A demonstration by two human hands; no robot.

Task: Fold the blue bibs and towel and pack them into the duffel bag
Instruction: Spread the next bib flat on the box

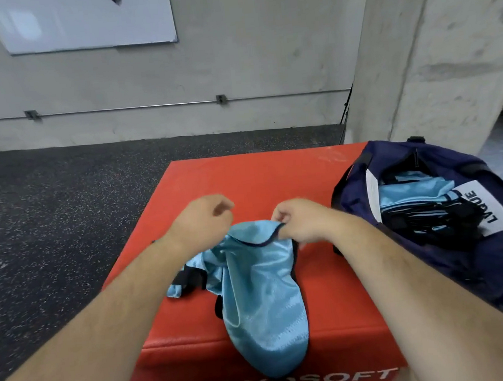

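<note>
Left hand [207, 220], right hand [300, 221], bib [263, 296] held between

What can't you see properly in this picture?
All in the head view:
- Bag: its rim and dark straps hide how many blue cloths lie inside.
- White label: a crease hides its middle letters.
- Left hand: blurred, and its back hides whether the fingers pinch the bib.
- Red box: the print under PLYOSOFT is cut off by the bottom edge.
</note>
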